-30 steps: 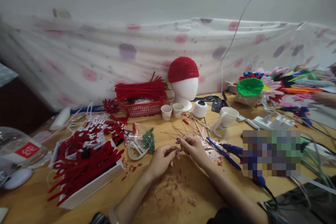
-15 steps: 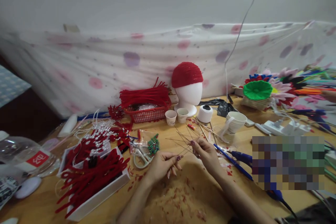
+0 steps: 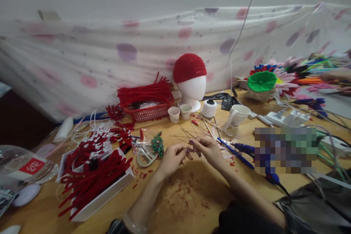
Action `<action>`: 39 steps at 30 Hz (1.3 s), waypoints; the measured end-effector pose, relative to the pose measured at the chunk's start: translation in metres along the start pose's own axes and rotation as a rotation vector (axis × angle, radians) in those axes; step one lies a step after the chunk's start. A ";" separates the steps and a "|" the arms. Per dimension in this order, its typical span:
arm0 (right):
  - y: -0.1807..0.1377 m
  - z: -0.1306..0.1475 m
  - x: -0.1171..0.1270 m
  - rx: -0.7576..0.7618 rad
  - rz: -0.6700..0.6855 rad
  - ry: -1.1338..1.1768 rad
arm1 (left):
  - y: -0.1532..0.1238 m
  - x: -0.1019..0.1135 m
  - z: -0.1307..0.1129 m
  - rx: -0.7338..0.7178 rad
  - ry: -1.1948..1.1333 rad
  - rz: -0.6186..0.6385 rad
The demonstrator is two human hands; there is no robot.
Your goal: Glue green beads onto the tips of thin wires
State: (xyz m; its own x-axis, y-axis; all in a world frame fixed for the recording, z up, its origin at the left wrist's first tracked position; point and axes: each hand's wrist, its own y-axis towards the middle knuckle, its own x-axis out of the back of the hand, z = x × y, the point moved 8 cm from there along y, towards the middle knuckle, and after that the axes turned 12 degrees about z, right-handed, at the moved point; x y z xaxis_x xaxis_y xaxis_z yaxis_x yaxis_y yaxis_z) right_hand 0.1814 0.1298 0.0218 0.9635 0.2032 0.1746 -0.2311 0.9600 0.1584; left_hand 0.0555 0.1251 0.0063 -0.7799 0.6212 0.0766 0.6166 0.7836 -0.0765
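Wire stems (image 3: 184, 134), thin and loose, fan away from both hands over the wooden table (image 3: 175, 208). The left hand (image 3: 172, 158) and right hand (image 3: 210, 150) meet fingertip to fingertip, each pinching the near ends of the stems. A slackened pinch would probably let the bundle splay, or a sharp end prick a finger. Red fluff scraps litter the table. White-handled scissors (image 3: 143, 155) lie just left of the hands. A spotted cloth (image 3: 109, 62) hangs behind the table.

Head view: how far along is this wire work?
Done: a red cap covers the foam head. In hand: left hand and right hand pinch thin wires together. Left: loose wires on the table, red pipe cleaners unused in basket and tray.
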 end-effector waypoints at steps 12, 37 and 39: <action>-0.162 0.012 0.117 -0.264 -0.339 -0.704 | -0.032 0.019 0.009 0.065 0.083 -0.098; -0.133 0.019 0.182 -0.304 -0.624 -0.224 | -0.051 0.007 0.027 0.124 -0.049 -0.031; -0.131 0.017 0.184 -0.304 -0.621 -0.203 | -0.052 0.004 0.028 0.127 -0.052 -0.019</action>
State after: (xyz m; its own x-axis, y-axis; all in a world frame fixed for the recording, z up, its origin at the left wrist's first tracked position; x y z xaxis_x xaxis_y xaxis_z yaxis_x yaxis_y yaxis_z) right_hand 0.3864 0.0382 0.0494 0.8539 -0.4090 0.3217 0.4276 0.9039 0.0143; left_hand 0.0174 0.0866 -0.0176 -0.7979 0.6021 0.0275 0.5857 0.7852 -0.2010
